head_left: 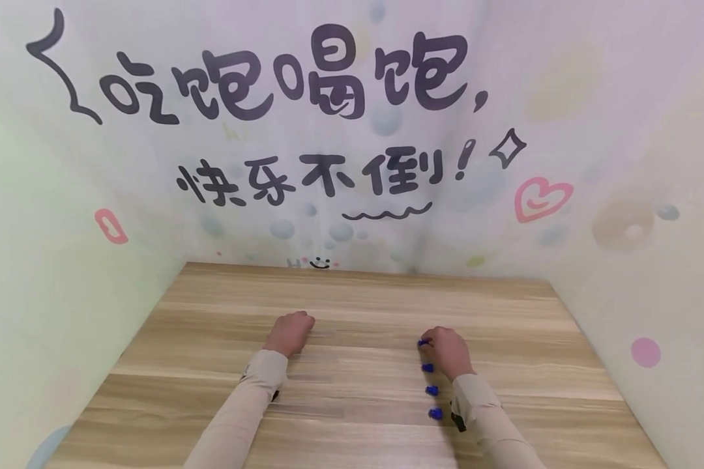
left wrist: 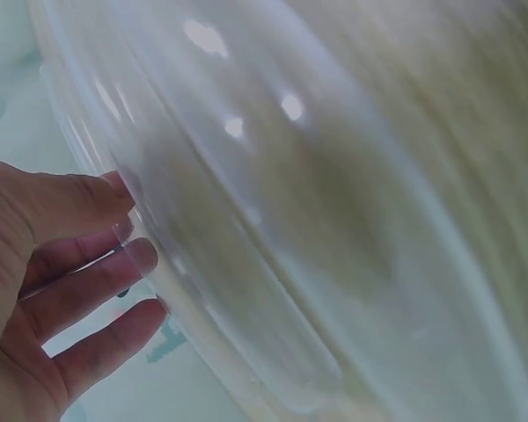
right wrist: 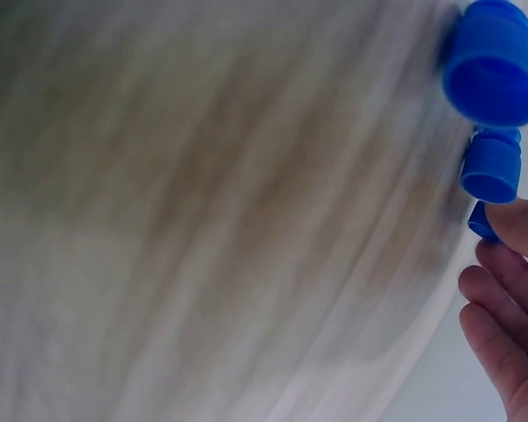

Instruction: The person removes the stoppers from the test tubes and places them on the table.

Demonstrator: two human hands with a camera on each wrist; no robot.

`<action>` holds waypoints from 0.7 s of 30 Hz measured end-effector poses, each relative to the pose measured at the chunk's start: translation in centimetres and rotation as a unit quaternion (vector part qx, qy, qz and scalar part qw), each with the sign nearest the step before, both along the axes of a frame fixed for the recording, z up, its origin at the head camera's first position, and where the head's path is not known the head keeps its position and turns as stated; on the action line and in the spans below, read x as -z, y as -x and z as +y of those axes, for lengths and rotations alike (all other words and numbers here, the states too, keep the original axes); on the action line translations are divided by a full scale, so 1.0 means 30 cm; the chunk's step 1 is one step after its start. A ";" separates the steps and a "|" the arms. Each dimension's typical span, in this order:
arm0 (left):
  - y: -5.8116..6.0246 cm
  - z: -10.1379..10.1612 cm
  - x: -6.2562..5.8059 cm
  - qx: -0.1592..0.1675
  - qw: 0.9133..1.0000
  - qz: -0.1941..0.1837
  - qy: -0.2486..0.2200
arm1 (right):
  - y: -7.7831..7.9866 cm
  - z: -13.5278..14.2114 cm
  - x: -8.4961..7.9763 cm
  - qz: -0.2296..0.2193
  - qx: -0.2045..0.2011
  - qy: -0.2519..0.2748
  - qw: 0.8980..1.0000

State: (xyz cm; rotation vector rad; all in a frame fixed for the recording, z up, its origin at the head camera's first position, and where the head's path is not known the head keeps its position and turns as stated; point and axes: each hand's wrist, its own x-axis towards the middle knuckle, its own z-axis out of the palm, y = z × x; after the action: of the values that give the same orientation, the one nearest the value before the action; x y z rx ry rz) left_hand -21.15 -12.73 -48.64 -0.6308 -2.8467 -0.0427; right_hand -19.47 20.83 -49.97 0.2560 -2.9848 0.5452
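Observation:
My right hand [head_left: 449, 352] pinches a small blue cap [right wrist: 482, 221] between thumb and fingertips at the far end of a row. Nearer along the table lie more ridged blue caps [head_left: 431, 390]. In the right wrist view, the closest cap [right wrist: 493, 83] turns a hollow round face to the camera. On the left, my left hand [head_left: 291, 332] is over the far half of the table. Its thumb and fingertips pinch the edge of something clear, long and rounded [left wrist: 238, 237], seemingly plastic; its full shape is blurred in the left wrist view and hardly visible from the head.
A wood-grain table [head_left: 364, 449] spreads under both arms. Pale walls [head_left: 622, 156] with printed lettering and coloured dots stand behind and at both sides. Faint see-through outlines seem to lie between the hands. A dark strap [head_left: 458, 417] shows below the right cuff.

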 end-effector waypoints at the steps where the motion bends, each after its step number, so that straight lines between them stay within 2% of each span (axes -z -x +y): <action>1: 0.001 0.000 -0.001 -0.001 1.000 -0.001 0.001 | 0.000 0.000 0.000 -0.003 0.002 -0.001 1.000; 7: 0.003 -0.005 -0.004 -0.004 1.000 -0.009 0.013 | 0.001 -0.003 -0.009 -0.012 0.003 -0.005 1.000; 21: 0.018 -0.018 -0.018 -0.002 1.000 -0.026 -0.002 | 0.007 -0.013 -0.034 -0.023 0.001 -0.002 1.000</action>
State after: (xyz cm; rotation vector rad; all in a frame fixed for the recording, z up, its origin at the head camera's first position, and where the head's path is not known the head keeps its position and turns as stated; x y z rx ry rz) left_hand -21.70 -13.27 -48.11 -0.6328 -2.8964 -0.0650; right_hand -19.67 20.43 -48.95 0.2436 -3.0307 0.5522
